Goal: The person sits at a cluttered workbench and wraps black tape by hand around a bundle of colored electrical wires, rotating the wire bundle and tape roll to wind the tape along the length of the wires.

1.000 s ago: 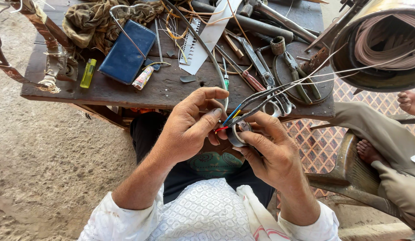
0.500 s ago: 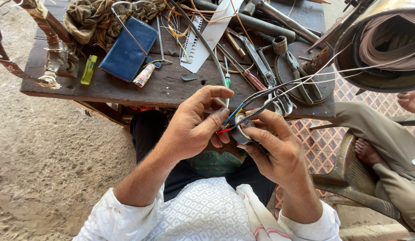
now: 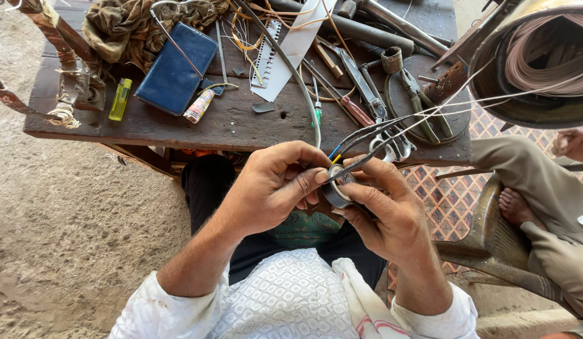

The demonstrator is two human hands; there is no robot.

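My left hand (image 3: 272, 185) and right hand (image 3: 382, 210) pinch a tape roll (image 3: 335, 188) against coloured wires (image 3: 351, 147); I'd best keep the wrap taut, fingers clamped close.

tool clutter (image 3: 367, 94) ahead, wires (image 3: 392, 129) crossing

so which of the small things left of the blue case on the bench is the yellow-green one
The lighter, standing apart nearest the bench's left end. The other small thing, a tube lying against the blue case, is whitish with red markings.
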